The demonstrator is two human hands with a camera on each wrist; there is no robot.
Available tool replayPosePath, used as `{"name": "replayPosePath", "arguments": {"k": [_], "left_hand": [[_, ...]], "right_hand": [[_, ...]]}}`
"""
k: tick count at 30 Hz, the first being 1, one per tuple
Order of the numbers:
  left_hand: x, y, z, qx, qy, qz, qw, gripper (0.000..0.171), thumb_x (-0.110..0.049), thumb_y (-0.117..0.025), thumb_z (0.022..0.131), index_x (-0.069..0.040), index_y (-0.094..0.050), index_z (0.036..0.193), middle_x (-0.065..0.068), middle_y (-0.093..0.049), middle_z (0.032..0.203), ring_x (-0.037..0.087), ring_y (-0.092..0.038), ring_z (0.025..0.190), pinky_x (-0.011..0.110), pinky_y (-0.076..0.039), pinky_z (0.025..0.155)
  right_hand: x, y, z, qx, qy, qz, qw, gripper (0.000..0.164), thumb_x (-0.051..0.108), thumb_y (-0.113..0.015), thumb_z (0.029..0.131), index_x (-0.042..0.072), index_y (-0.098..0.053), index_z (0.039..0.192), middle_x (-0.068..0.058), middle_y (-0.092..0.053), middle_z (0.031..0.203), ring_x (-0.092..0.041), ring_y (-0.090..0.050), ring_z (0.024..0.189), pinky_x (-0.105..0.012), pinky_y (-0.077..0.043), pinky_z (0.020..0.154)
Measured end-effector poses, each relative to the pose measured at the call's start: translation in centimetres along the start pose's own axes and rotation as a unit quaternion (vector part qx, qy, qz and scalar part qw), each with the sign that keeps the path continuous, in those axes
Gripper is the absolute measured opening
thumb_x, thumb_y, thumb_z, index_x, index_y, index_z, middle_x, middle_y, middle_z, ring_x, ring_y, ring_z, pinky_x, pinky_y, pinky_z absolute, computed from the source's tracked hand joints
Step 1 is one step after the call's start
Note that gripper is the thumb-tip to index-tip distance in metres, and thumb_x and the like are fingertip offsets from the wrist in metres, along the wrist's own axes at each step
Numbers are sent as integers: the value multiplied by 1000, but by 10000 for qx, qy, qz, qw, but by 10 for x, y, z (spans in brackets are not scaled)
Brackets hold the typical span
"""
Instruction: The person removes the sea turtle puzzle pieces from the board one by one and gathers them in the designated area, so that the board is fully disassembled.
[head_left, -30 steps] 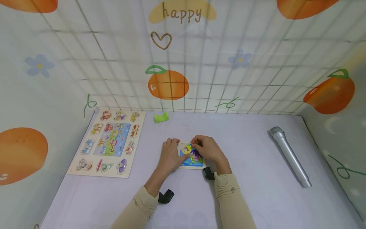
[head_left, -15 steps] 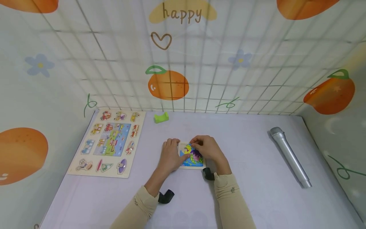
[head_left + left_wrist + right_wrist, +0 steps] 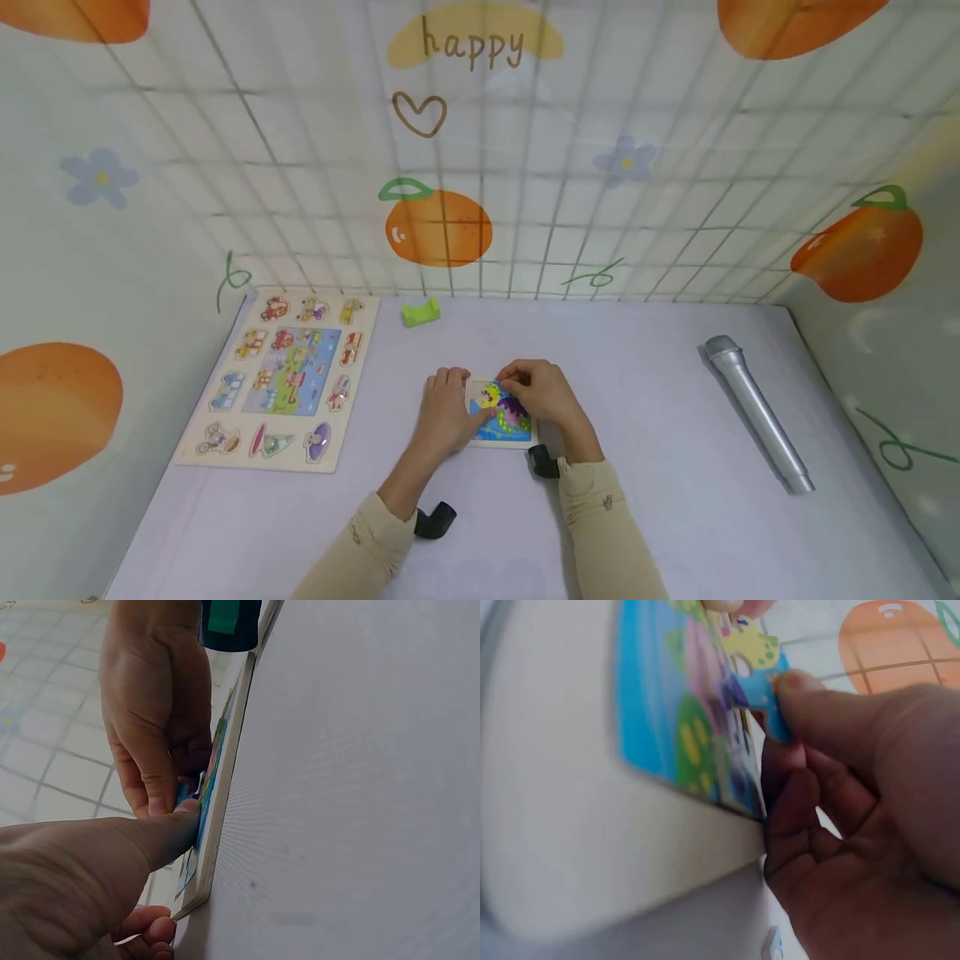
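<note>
On table [image 3: 637, 517], L hand [image 3: 444, 414] grips sq. puzzle [image 3: 504, 432], yellow-head end pointing away, R hand [image 3: 547, 393] pinching blue pc [image 3: 763, 688].

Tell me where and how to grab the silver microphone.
Grip the silver microphone around mid-handle, probably from above with the nearer right hand, fingers across its length: it lies lengthwise, its slim handle exposed on both flanks behind the wider head.

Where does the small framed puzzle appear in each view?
Head: the small framed puzzle lies just below centre, between the left hand and right hand.
Left wrist: left of centre, nearly edge-on and slanting.
Right wrist: close up, filling much of the left side.
Shared landmark: the right hand, upper left in the left wrist view, at right in the right wrist view.
</note>
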State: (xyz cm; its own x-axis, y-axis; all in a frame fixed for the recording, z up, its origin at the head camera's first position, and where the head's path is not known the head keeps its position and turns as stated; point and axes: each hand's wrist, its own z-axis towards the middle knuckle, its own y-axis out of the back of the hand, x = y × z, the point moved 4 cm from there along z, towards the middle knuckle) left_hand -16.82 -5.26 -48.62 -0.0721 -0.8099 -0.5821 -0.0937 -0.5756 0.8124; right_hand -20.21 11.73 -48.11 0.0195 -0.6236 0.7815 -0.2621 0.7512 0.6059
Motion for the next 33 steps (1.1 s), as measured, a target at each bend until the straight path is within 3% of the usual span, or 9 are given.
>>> {"name": "replayPosePath", "arguments": {"k": [13, 26, 33], "left_hand": [[1, -1, 0, 59, 106, 73, 9999, 74, -41, -85, 83, -1, -51, 135, 16, -54, 125, 30, -47, 114, 42, -45, 99], [2, -1, 0, 54, 63, 135, 9999, 74, -41, -85, 83, 0, -51, 135, 16, -54, 125, 30, -47, 113, 42, -45, 99], [-1, 1, 0, 28, 64, 124, 9999, 73, -40, -85, 82, 0, -52, 134, 17, -54, 125, 31, -47, 114, 43, -45, 99]], "right_hand": [[-1, -1, 1, -118, 40, -112, 9999, 9, 18, -71, 96, 18, -80, 98, 1, -76, 91, -13, -63, 81, -31, -52, 78], [-2, -3, 0, -173, -175, -35, 9997, 12, 21, -70, 97, 18, -81, 101, -1, -78, 96, -14, -65, 86, -32, -52, 79], [-5, 2, 0, -215, -118, 269, 9993, 12, 21, -69, 98, 18, -79, 104, -2, -77, 102, -17, -66, 93, -35, -52, 86]]}}
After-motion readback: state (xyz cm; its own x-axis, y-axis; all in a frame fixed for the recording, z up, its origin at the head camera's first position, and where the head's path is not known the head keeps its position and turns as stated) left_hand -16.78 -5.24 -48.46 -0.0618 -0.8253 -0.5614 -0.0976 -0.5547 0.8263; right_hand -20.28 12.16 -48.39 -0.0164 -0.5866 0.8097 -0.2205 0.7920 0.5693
